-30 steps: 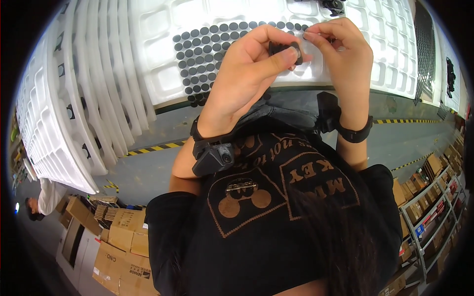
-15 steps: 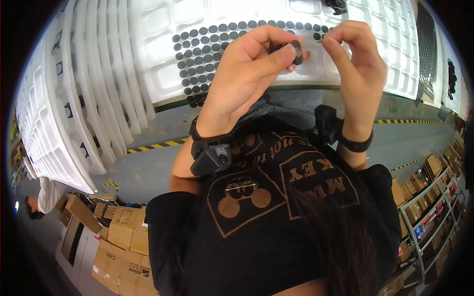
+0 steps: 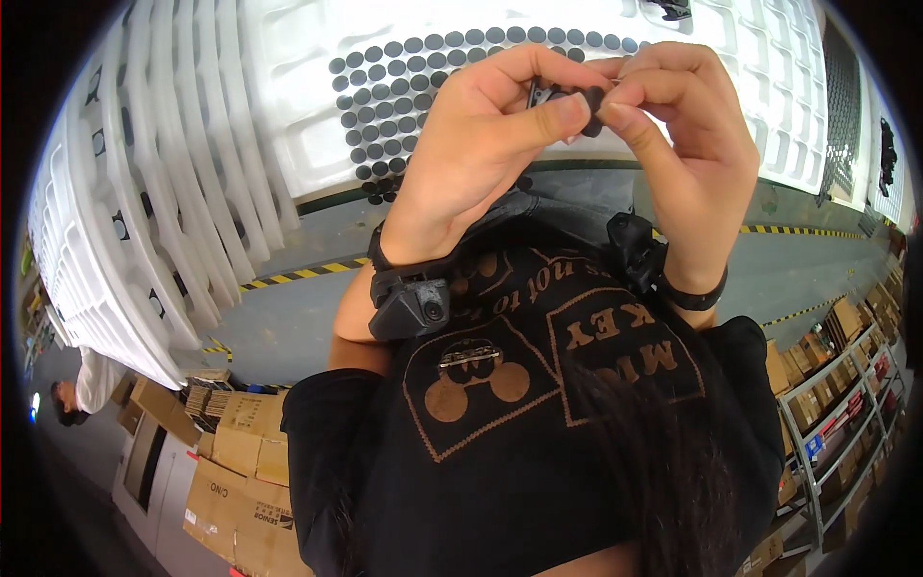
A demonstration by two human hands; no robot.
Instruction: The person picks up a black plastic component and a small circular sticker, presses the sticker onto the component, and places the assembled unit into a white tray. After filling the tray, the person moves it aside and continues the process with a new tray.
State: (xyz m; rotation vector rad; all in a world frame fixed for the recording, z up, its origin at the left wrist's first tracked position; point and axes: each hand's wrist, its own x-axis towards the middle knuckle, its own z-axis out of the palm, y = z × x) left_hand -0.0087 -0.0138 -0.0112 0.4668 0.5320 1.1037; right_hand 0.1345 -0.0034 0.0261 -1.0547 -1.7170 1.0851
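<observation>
My left hand and my right hand meet over a white moulded tray. Both pinch one small black part between thumbs and fingertips; most of it is hidden by my fingers. Rows of round black pads lie on the tray just behind and left of my hands. A black camera band sits on my left wrist and a black band on my right wrist. My black printed shirt fills the lower middle.
Stacked white trays stand at the left. Cardboard boxes lie lower left, near another person in white. Metal shelving with boxes runs along the right. Yellow-black tape marks the grey floor.
Both hands have drawn slightly closer to the camera with the small black part between them; the right fingers have shifted their pinch on it.
</observation>
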